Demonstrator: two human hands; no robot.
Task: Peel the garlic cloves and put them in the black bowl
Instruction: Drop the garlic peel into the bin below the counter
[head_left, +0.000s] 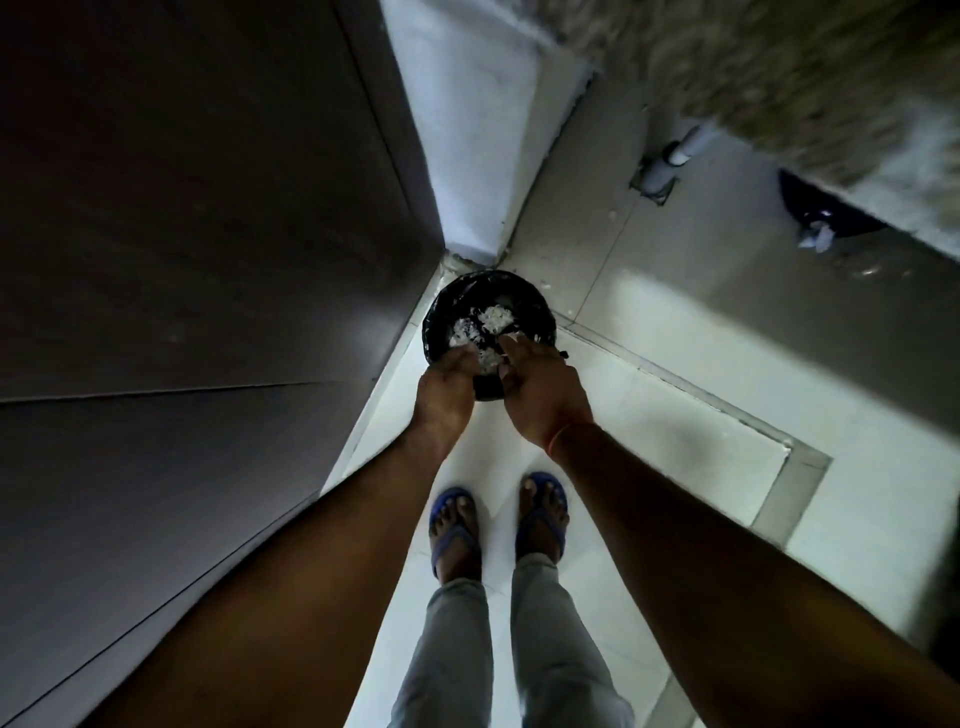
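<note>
Here the person stands over a round bin (488, 332) lined with a black bag, set on the floor in the corner beside a dark cabinet (208, 234). Pale papery garlic skins (485, 325) lie inside it. The left hand (448, 387) hangs over the bin's near-left rim, fingers curled downward; whether they hold skins I cannot tell. The right hand (540, 389) is over the near-right rim, fingers reaching down toward the skins, their grasp hidden too. Both hands are about equally near the bin, which lies directly below and just beyond the fingertips. No garlic cloves or black bowl are in view, so nothing shows which way a clove points or how its long axis lies.
</note>
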